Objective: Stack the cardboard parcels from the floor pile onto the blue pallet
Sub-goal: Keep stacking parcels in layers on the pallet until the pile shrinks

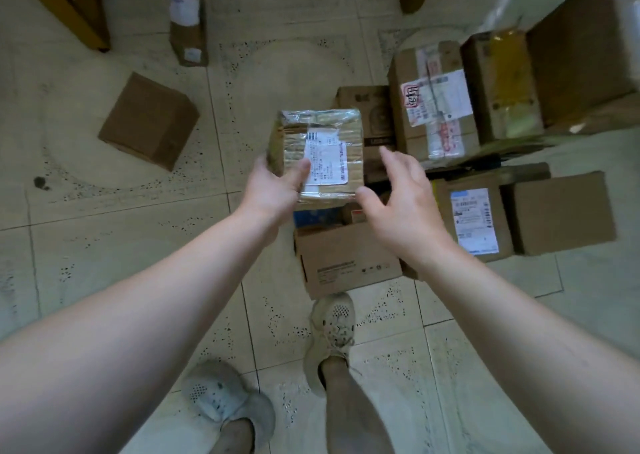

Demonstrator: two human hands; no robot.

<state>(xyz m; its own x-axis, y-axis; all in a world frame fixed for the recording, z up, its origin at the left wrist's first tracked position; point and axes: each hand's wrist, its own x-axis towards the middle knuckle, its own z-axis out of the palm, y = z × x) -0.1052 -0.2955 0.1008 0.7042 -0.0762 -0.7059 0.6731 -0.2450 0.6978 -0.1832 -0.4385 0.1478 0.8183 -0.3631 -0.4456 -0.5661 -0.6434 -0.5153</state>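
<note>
A: Where is the parcel, going left to right?

B: Held in the air above the pale tiled floor (104, 232). Left hand (273, 187) clamped on the left side of a small tape-wrapped cardboard parcel with a white label (323, 156), thumb pressed on the top face, fingers (268, 161) curled round the left edge. Right hand (401, 201) spread wide, holding nothing, just beside the parcel's right edge, not touching.

A: And further right?

B: Stacked brown cardboard boxes (440, 107), a sliver of blue pallet (311, 216) showing beneath them.

A: Best way to manage the step?

B: Probably: close the right hand on the free right side, level the parcel, then lower flat onto a stable box, label up, edges squared.
</note>
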